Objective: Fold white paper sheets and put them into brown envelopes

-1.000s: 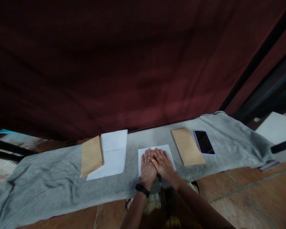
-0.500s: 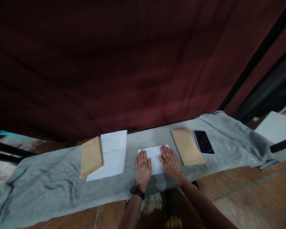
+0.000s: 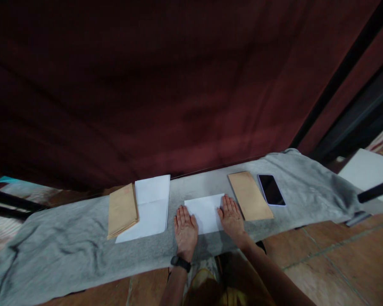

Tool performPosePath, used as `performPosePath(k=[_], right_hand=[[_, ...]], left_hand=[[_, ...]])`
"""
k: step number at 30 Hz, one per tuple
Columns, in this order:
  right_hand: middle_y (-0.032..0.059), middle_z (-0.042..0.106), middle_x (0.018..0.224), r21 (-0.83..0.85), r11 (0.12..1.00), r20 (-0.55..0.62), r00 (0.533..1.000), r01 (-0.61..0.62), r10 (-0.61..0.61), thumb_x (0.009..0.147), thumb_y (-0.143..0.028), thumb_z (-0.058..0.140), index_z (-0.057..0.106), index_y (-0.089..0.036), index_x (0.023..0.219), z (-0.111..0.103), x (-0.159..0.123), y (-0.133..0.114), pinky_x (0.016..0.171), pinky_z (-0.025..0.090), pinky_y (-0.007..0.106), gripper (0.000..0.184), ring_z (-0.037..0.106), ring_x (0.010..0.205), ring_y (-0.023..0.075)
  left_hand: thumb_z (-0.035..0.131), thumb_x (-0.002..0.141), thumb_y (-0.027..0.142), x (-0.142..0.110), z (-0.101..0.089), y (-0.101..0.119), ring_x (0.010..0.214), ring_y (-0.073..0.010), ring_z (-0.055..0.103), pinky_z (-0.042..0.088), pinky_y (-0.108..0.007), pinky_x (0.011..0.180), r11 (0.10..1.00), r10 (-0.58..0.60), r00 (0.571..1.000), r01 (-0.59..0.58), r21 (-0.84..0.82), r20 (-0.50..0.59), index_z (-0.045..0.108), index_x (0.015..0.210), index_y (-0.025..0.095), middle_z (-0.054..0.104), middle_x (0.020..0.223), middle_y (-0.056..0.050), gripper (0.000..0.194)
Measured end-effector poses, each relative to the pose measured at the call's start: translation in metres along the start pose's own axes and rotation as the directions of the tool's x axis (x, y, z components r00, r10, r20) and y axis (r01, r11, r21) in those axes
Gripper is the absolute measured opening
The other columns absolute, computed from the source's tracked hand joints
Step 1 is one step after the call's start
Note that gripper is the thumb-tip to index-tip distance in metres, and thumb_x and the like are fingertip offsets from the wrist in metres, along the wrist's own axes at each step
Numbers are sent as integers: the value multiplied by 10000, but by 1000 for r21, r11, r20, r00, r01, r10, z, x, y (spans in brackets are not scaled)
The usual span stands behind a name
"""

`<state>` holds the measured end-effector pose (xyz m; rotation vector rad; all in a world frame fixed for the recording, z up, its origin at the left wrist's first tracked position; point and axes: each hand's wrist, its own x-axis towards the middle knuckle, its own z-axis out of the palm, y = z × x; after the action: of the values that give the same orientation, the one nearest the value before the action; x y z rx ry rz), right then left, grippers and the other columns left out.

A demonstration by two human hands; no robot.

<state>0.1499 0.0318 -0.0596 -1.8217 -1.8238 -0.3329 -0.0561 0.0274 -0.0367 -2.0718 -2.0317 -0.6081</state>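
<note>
Whereas one second ago both hands lay together over the middle of the white paper, they now rest well apart, one at each side of it. The left hand is palm down with fingers extended and close together; it overlaps the left edge of the white paper and lies partly on the grey cloth. The right hand is likewise flat, fingers extended, at the paper's right edge. Neither hand grips anything.

Half a second ago the gap between the hands was narrower — more of the paper's middle is now exposed. The paper itself lies flat, in the same position, on the cloth-covered surface, near its front edge and between the hands.

Surrounding items show no change of place. To the left, a stack of brown envelopes overlaps a set of larger white sheets, the topmost bearing a crease across it. To the right, a single brown envelope lies aslant, near the right hand; just beyond it rests a phone — screen up and dark, in a pale purple case. A black wristband is worn on the left wrist.
</note>
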Motion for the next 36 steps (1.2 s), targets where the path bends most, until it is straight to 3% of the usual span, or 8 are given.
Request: performPosePath(k=[4, 7, 11, 14, 19, 27, 36], right_hand=[[210, 436, 1543, 18, 1000, 5, 1000, 10, -11, 1056, -334, 343, 167, -73, 1600, -8, -2, -6, 1152, 358, 488, 628, 454, 1405, 299], [184, 418, 1561, 93, 991, 67, 992, 96, -102, 1048, -298, 351, 158, -96, 1604, -19, -6, -21, 1170, 353, 484, 623, 411, 1438, 275], [137, 441, 1559, 226, 947, 148, 953, 227, -264, 1045, -282, 341, 291, -117, 1575, -32, -13, -44, 1184, 367, 451, 557, 389, 1453, 233], [122, 476, 1538, 266, 930, 172, 937, 253, -304, 1054, -310, 330, 383, -122, 1536, -36, -19, -50, 1175, 391, 435, 520, 421, 1433, 219], [151, 485, 1526, 192, 956, 142, 958, 222, -251, 1047, -319, 364, 367, -94, 1536, -34, -26, -40, 1169, 390, 458, 538, 442, 1417, 236], [161, 470, 1534, 39, 994, 74, 991, 106, -108, 1054, -345, 367, 184, -118, 1603, -30, -31, -19, 1161, 357, 462, 622, 481, 1387, 260], [175, 431, 1556, -16, 998, 15, 998, 56, -56, 1054, -391, 374, 56, -121, 1617, -29, -40, -4, 1140, 365, 451, 701, 486, 1381, 293]], left_hand=[[291, 1029, 298, -8, -4, 9, 1471, -313, 364, 330, -556, 1186, 999, 4, 999, -5, -34, -36, 248, 1579, 85, 455, 1536, -210, 591], [296, 1025, 267, -18, -8, 26, 1493, -270, 326, 318, -510, 1210, 993, 95, 995, -94, -66, 7, 191, 1598, 125, 416, 1577, -159, 600], [307, 983, 151, -35, -8, 45, 1495, -227, 325, 325, -454, 1220, 969, 243, 966, -237, -70, 92, 191, 1597, 131, 387, 1600, -128, 626], [342, 958, 126, -43, -7, 47, 1494, -234, 326, 332, -452, 1217, 958, 287, 951, -281, -61, 117, 241, 1583, 110, 398, 1591, -142, 633], [306, 974, 134, -43, -11, 36, 1490, -241, 334, 360, -469, 1200, 973, 230, 965, -224, -62, 123, 264, 1574, 101, 417, 1578, -154, 602], [299, 1040, 283, -48, -14, 16, 1464, -265, 385, 364, -504, 1186, 997, 75, 996, -75, -14, 47, 290, 1571, 126, 448, 1553, -165, 554], [317, 1040, 299, -56, -19, 10, 1437, -316, 422, 365, -552, 1170, 1000, -29, 1000, 29, 2, -3, 306, 1563, 97, 452, 1536, -208, 561]])
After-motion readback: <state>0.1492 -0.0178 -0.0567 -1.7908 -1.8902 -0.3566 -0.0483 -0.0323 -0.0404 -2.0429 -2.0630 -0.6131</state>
